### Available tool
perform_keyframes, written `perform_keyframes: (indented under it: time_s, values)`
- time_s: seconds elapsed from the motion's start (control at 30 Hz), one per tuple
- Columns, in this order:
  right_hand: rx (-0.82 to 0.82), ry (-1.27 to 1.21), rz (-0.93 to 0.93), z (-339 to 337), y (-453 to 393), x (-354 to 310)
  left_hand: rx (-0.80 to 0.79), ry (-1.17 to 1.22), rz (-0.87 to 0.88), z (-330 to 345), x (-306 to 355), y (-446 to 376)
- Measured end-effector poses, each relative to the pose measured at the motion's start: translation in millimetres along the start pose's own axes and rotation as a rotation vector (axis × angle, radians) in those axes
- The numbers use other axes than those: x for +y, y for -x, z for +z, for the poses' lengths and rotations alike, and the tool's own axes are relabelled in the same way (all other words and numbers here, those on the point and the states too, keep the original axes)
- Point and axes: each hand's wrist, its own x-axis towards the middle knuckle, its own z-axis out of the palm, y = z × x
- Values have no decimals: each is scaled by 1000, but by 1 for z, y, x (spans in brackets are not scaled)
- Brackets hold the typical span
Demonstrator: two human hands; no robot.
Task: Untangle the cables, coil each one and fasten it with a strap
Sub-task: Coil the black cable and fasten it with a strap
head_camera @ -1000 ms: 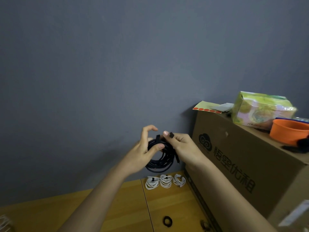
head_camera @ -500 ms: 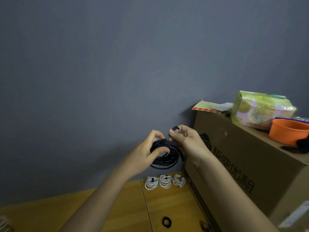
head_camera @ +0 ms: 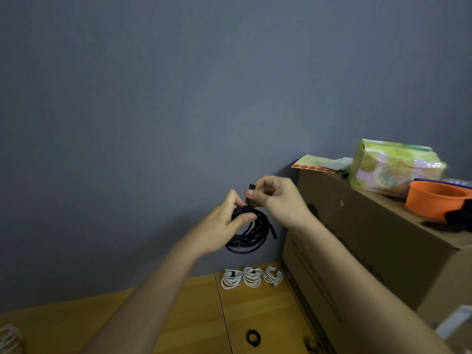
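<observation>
Black, light, springy cable coil (head_camera: 251, 232) is gripped at its top by the left hand (head_camera: 224, 223); right-hand fingers (head_camera: 258, 198) pinch the limp strap (head_camera: 251, 190) tail, the proper hold.

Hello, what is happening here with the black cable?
A person is fastening a coiled black cable. The left hand grips the coil in the air, while the right hand pinches the end of a black strap at the top of it. Three white coils, already strapped, lie on the wooden table by the cardboard box.
</observation>
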Motion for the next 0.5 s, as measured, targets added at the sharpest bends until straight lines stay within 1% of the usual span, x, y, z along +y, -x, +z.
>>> perform_keyframes:
  time_s: [0.1,0.27,0.4,0.5]
  values:
    - [21,36,-61,-1,2,4,24,-11,-38,0,1,-5]
    - [-34,16,-131,-8,8,8,0,40,-83,-5,3,-14]
    - [-41,-34,-158,-15,14,6,-56,272,-72,-9,10,-18]
    - [44,102,-239,-16,19,10,-145,382,-83,-10,18,-19]
